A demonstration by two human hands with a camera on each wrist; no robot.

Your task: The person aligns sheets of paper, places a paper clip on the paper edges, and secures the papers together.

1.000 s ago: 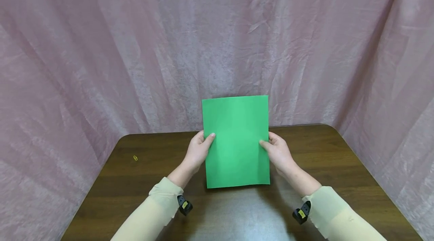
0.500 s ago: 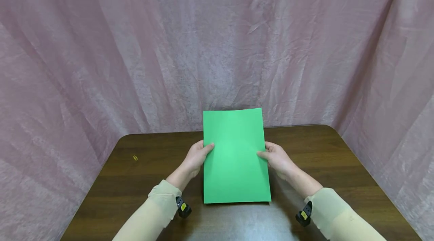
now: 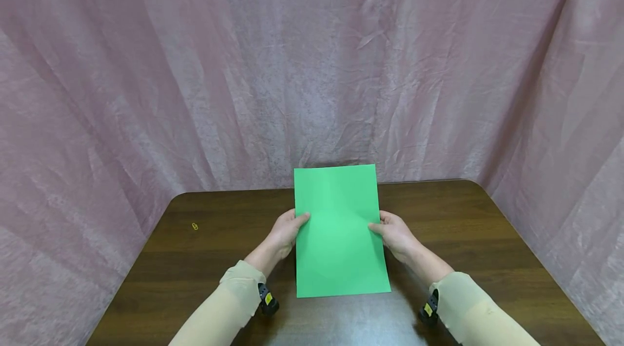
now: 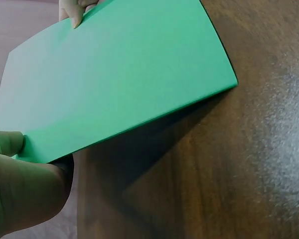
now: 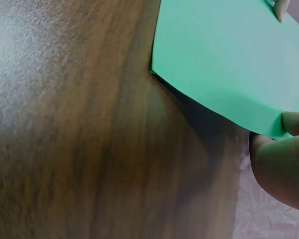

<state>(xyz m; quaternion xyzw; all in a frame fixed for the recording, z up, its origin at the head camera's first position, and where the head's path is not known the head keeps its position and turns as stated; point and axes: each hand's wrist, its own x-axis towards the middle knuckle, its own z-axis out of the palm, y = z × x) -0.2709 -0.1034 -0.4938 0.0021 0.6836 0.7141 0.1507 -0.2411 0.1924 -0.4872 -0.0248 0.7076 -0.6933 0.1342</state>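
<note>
Green paper [image 3: 338, 237] is held upright and tilted back at the middle of the table, its lower edge on or just above the wood. My left hand [image 3: 285, 233] pinches its left edge, thumb on the front face and fingers behind. On the opposite edge my right hand [image 3: 400, 239] grips it the same way. Both wrist views show the paper [image 4: 124, 74] bowed slightly, with a dark shadow under it. Whether it is one sheet or a thin stack, I cannot tell. Fingers behind the paper are mostly hidden.
A small yellow paper clip [image 3: 195, 226] lies at the left of the brown wooden table [image 3: 205, 265]. Pink curtains [image 3: 312, 64] hang behind and beside the table. Each wrist bears a black camera on a strap.
Both hands have brought the paper down and toward me, so its lower edge sits nearer the table front. The grip on both edges stays the same. The paper clip has not moved.
</note>
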